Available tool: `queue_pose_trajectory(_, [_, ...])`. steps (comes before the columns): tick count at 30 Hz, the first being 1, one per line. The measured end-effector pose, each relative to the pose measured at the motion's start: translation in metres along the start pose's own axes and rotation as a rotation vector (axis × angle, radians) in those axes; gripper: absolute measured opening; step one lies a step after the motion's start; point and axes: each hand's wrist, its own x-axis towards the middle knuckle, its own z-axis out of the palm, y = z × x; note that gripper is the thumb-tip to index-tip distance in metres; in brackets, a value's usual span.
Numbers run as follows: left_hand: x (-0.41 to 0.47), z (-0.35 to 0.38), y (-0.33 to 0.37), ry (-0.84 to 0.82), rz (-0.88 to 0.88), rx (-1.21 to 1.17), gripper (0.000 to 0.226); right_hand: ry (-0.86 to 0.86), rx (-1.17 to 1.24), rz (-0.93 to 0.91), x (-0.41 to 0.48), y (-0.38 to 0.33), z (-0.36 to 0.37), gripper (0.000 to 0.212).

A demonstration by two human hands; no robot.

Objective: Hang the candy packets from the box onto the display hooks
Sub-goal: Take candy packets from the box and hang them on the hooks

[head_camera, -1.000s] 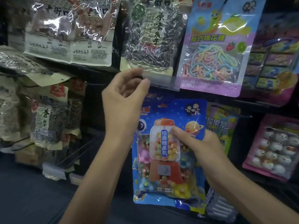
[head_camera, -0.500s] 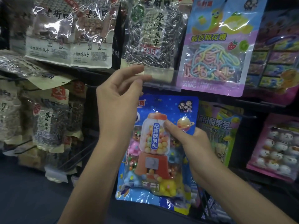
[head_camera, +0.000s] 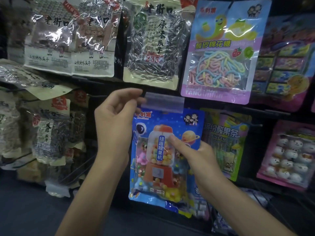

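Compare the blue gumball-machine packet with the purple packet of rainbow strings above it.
The blue packet is held by the right hand, the left hand pinching the clear tag above it; the purple packet hangs untouched. The blue packet pictures a red gumball machine with round candies; the purple packet shows pastel strings. The blue packet sits a row below the purple packet. Both are glossy cartoon-printed bags.
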Motion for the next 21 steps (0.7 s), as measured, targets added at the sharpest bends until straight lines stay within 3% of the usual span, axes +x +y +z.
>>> queue_pose_trajectory(5, [-0.003,-0.015,-0.028,0.020,-0.084,0.102,0.023,-0.032,-0.072,0.023,0.000,0.003,-0.003,0.027])
queue_pose_trajectory(11, [-0.024,-0.024,-0.071,-0.012,-0.120,0.328,0.051,-0.034,-0.105,-0.037,-0.002,0.011,-0.005,0.027])
queue_pose_trajectory(18, [-0.054,-0.022,-0.094,-0.032,-0.128,0.374,0.080,0.102,-0.410,-0.190,-0.016,0.047,-0.010,0.044])
queue_pose_trajectory(21, [-0.058,-0.019,-0.096,-0.019,-0.152,0.380,0.083,0.191,-0.451,-0.180,-0.020,0.053,-0.006,0.067])
